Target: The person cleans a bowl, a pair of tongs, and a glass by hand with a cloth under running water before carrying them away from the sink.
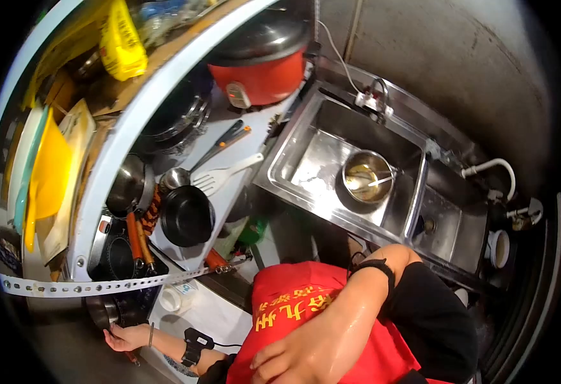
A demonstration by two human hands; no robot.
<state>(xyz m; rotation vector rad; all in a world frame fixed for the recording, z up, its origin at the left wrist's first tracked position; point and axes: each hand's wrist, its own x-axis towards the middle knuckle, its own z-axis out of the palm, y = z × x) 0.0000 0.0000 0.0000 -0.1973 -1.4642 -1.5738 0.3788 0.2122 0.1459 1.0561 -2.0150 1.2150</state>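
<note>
The left hand point(125, 338) was out at the lower left, drawn in narrow on the handle of a dark pan point(104, 311); the grip seemed closed, though the dim edge of the view hid part of it. The pan sat beyond the fingers, below the perforated metal strip point(101, 287). The right hand point(299, 358) lay back-up against the red apron point(299, 281), fingers bent; how far it was closed could not be told. Near the left forearm, a white-lidded jar point(176, 297) stood on a white surface point(207, 320). Farther up, the desk point(219, 137) carried a black bowl point(187, 216), a white slotted turner point(213, 181) and a red cooker point(264, 78) with a dark lid. To the right, a metal pot point(368, 176) with a pale utensil inside stood in the larger basin of the sink point(312, 195), below the faucet point(374, 102).
</note>
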